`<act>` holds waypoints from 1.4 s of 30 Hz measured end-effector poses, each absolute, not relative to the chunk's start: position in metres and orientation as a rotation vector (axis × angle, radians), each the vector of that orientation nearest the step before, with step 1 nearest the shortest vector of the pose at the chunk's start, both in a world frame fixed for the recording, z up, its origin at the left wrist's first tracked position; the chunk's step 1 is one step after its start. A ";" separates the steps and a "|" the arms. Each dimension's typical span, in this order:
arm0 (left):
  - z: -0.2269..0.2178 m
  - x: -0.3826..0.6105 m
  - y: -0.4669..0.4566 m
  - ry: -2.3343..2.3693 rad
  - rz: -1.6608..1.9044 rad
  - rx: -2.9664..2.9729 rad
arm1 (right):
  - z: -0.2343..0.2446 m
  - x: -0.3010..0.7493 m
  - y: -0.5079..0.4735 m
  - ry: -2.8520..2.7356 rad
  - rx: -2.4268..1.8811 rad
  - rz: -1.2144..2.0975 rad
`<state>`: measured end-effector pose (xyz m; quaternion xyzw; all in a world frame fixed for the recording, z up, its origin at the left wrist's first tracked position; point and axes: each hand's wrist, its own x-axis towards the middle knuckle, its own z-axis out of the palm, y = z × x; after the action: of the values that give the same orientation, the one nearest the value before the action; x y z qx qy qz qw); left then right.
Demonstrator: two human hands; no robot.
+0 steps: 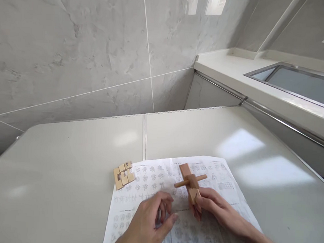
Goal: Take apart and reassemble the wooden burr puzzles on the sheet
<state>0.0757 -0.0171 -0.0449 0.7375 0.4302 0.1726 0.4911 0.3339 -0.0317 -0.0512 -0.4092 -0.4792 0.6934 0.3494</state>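
Observation:
My right hand point(214, 207) grips the near end of a wooden interlocking puzzle point(193, 181), a long flat piece crossed by a thin stick and a darker block. The puzzle is tilted above a printed instruction sheet point(146, 204) covered in small diagrams. To its left, my left hand point(152, 220) hovers over the sheet with curled fingers and a gap between thumb and fingertips. Nothing shows in that hand. Several light wooden puzzle pieces point(123, 175), one marked "3", lie fitted together at the sheet's upper left corner.
The sheet lies on a pale glossy table point(67, 174) with a seam running through it. Behind stands a grey tiled wall point(87, 41). At the right, a white counter point(224, 63) holds a metal-rimmed sink point(278, 71).

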 end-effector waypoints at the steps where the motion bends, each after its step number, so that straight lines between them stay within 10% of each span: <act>1: -0.045 0.075 -0.018 1.063 0.426 1.740 | -0.048 0.333 -0.033 -1.349 -1.065 1.754; 42: -0.046 0.068 -0.026 0.836 0.472 1.656 | -0.047 0.327 -0.045 -1.369 -0.967 2.096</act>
<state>0.0675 -0.0263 -0.0464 0.7073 0.3570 0.2014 0.5759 0.3268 -0.0447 -0.0468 -0.3509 -0.4970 0.7605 0.2269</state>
